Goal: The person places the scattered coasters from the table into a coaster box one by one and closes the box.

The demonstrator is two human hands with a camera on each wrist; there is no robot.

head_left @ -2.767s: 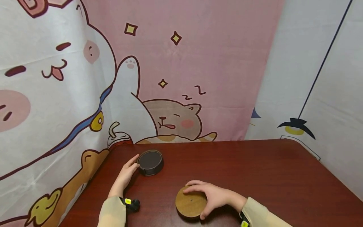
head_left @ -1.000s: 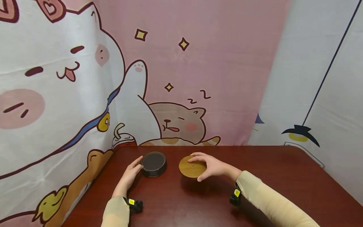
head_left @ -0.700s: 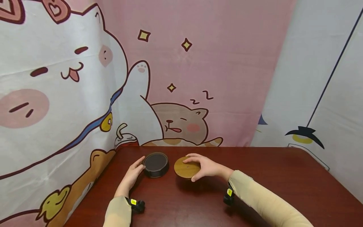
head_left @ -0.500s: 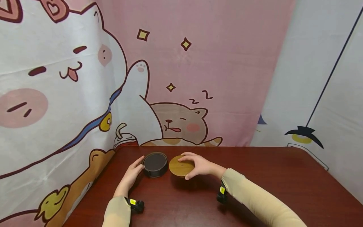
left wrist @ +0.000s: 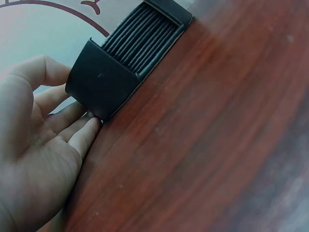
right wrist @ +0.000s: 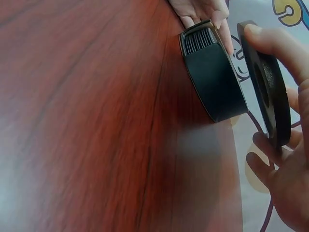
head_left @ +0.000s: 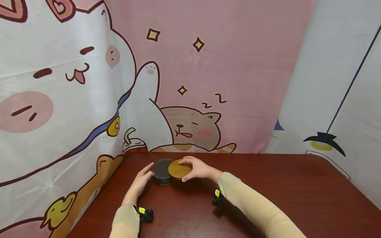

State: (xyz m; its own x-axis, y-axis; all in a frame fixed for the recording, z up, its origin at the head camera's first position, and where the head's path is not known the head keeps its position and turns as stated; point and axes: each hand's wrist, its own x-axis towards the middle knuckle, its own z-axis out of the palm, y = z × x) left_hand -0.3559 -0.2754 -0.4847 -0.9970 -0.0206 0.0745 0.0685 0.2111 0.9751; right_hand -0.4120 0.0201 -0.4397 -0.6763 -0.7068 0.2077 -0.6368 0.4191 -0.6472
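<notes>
A round black coaster holder (head_left: 161, 169) stands on the table. Through its side slot the left wrist view shows several thin black coasters (left wrist: 140, 41) stacked inside. My left hand (head_left: 139, 183) holds the holder's left side, thumb and fingertips against the wall. My right hand (head_left: 200, 168) grips a round wooden disc (head_left: 178, 170) by its right edge, thumb at the front and fingers at the back. In the head view the disc overlaps the holder's right part. The right wrist view shows the disc's dark underside (right wrist: 263, 82) raised apart from the holder.
The reddish-brown wooden table (head_left: 268, 188) extends widely to the right and in front. Behind it hangs a cartoon-printed cloth (head_left: 238, 76), close to the table's back and left edges. Each wrist wears a small black camera (head_left: 146, 215).
My right hand has lifted the wooden disc from the table's front middle and carried it back, then left, until it overlaps the holder in the head view. My left hand stays at the holder.
</notes>
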